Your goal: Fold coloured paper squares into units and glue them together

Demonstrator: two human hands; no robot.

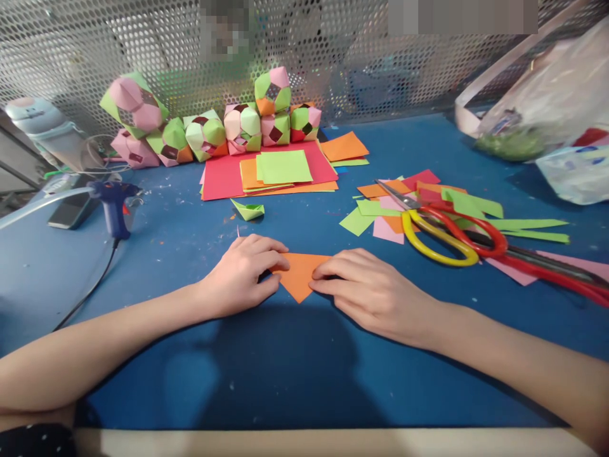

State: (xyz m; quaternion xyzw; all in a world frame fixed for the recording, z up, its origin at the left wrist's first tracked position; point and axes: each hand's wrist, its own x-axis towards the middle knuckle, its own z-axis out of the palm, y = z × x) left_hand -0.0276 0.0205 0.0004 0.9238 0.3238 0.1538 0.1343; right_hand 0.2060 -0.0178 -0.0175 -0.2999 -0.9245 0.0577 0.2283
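An orange sheet of paper (301,273), folded into a triangle with its point toward me, lies on the blue table. At its left corner, my left hand (247,270) is closed with fingers and thumb on the paper. Opposite it, my right hand (368,285) pinches the paper's right side; that corner is hidden beneath the fingers. A small folded green paper piece (248,210) sits just beyond my left hand. Farther back, a stack of green and orange squares (284,167) rests on larger red sheets (221,174).
Scissors with yellow and red handles (440,240) lie over paper scraps (359,220) at right. A blue glue gun (115,206) and a phone (73,212) are at left. Folded paper balls (207,134) line the perforated metal screen (352,76). Plastic bags (547,101) stand back right.
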